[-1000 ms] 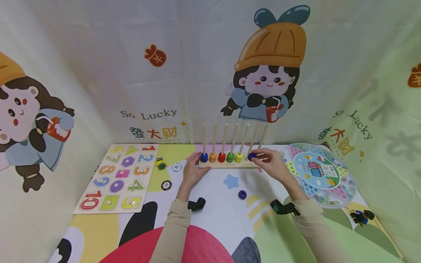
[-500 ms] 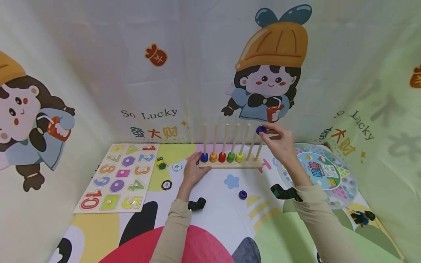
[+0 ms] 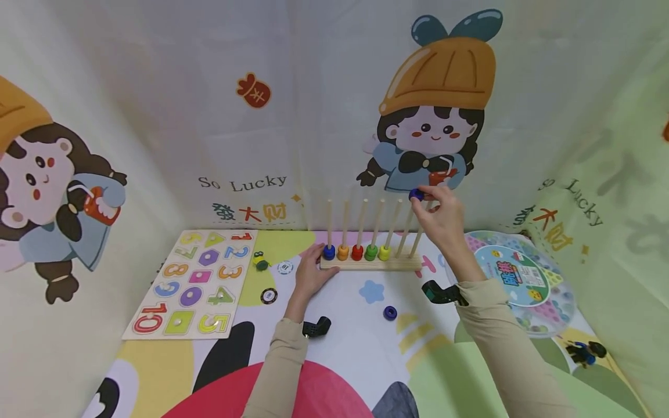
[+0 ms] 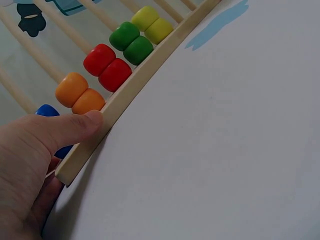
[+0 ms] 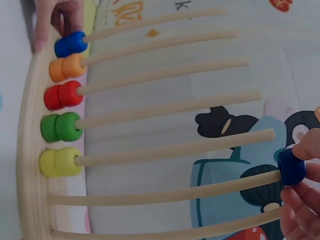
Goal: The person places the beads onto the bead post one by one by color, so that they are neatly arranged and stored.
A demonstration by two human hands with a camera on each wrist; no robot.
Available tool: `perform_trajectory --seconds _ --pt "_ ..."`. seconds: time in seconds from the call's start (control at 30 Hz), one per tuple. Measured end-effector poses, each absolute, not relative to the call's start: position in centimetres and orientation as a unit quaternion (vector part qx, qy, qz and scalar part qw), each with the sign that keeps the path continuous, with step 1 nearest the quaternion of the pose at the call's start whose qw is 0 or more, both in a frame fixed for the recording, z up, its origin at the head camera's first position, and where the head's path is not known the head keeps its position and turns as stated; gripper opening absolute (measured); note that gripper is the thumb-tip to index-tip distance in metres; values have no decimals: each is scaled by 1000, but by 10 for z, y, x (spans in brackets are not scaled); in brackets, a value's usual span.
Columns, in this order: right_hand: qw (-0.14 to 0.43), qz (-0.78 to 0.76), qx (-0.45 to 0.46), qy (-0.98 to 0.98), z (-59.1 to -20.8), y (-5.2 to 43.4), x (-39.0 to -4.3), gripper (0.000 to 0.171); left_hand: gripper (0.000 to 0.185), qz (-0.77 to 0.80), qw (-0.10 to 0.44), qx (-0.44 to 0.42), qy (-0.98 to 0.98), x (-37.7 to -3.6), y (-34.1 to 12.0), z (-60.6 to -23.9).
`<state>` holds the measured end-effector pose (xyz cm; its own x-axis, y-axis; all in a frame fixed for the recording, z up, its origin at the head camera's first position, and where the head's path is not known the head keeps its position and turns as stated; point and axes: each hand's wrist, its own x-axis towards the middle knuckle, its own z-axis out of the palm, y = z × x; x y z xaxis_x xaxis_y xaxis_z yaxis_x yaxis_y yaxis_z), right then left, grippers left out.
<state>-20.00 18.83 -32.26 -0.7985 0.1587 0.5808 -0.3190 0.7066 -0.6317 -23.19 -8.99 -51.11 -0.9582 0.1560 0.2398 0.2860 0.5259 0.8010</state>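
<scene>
A wooden bead stand [image 3: 373, 265] with a row of upright pegs stands at the back of the table. From left to right, blue, orange [image 5: 66, 67], red [image 5: 63, 95], green [image 5: 61, 127] and yellow [image 5: 61, 161] beads sit in pairs low on its pegs; the two rightmost pegs carry none at the base. My left hand [image 3: 312, 273] grips the stand's left end, thumb along the front edge. My right hand [image 3: 443, 215] pinches a dark blue bead [image 5: 292, 167] at the tip of the second peg from the right. Another dark blue bead [image 3: 389, 313] lies on the table in front.
At left lies a number-and-shape puzzle board [image 3: 190, 284], with a small yellow-green toy [image 3: 260, 261] and two round chips [image 3: 269, 296] beside it. A round game box [image 3: 514, 278] lies at right, near a small toy figure [image 3: 585, 352]. A printed cloth hangs behind.
My right hand has raised the dark blue bead from the bottom of the second peg from the right up to its tip. My left hand keeps its grip on the stand.
</scene>
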Motion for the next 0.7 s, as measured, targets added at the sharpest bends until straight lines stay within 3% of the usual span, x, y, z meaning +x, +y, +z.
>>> perform_trajectory --seconds 0.27,0.7 --pt "335 343 54 -876 -324 189 -201 29 73 -462 74 -128 -874 -234 -89 -510" --pt "288 287 21 -913 -316 188 -189 28 73 -462 76 -125 -875 -232 -91 -511"
